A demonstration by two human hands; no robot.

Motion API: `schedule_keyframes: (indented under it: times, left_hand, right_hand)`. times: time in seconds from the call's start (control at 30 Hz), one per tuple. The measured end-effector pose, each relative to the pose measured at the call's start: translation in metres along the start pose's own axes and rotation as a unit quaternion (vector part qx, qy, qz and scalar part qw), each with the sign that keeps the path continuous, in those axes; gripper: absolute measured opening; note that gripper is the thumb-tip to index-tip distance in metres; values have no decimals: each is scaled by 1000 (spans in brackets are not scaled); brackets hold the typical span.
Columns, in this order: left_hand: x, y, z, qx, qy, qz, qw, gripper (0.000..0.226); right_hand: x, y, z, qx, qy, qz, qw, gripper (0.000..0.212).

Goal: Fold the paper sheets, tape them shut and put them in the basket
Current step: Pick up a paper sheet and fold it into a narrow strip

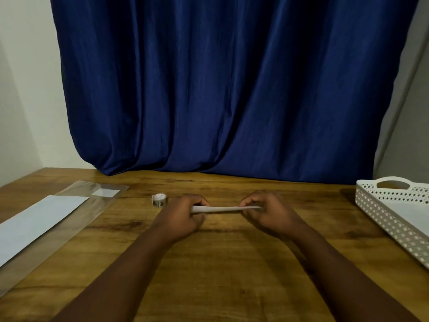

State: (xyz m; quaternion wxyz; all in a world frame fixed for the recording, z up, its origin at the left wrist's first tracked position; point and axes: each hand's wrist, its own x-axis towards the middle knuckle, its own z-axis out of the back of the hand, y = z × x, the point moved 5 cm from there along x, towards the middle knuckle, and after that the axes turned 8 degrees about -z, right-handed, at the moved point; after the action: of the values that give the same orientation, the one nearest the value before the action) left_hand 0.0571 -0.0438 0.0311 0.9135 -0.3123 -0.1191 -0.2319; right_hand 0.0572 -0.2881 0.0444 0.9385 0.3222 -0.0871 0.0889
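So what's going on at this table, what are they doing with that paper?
A person is folding paper by hand. The left hand and right hand each pinch one end of a folded paper strip just above the wooden table. A small tape roll sits beside the left hand, more sheets lie at left, and the white basket waits at right.

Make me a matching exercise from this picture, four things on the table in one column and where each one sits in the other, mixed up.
Things:
1. folded paper
2. tape roll
3. basket
4. flat sheet

Places:
A. far right of the table
B. far left, on clear plastic
C. held between both hands
D. just behind the left hand

Pairs: 1-C, 2-D, 3-A, 4-B
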Motion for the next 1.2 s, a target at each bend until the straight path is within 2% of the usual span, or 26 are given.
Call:
schedule_keyframes:
  times: [0.07,0.13,0.27,0.33,0.43,0.6,0.77,0.87,0.93,1.03,1.13,1.2]
  left_hand:
    - [2,1,-7,52,61,-16,997,33]
    - [4,1,-13,88,88,-29,992,46]
    - [4,2,-16,64,67,-40,995,40]
    - [3,4,-19,80,72,-44,993,52]
    - [3,3,-24,103,93,-39,990,71]
    - [4,0,-24,96,100,-36,990,71]
    - [4,-4,-26,88,111,-36,989,75]
    - [3,-4,-25,73,89,-35,993,87]
    - [2,-5,-21,66,55,-30,996,102]
    - [1,-6,-10,6,-37,-28,999,116]
    - [-3,-1,-1,-51,-127,-20,990,109]
    - [-6,3,0,-59,-152,-17,986,100]
  right_hand:
    - [0,-3,-7,-19,63,-7,998,21]
    - [1,-6,-14,-46,102,-14,994,34]
    - [3,-4,-14,-54,71,5,996,28]
    - [4,-3,-12,-86,55,14,995,43]
    - [5,-10,-16,-136,77,-8,988,70]
    - [5,-11,-15,-170,94,-36,980,84]
    - [2,-1,-15,-126,132,-67,981,73]
    - [1,2,-16,-101,134,-77,983,63]
    - [2,3,-16,-51,124,-75,988,51]
    - [5,5,-10,68,95,-74,990,31]
    - [7,2,-4,184,65,-115,974,25]
    - [6,-7,-6,276,67,-163,945,29]
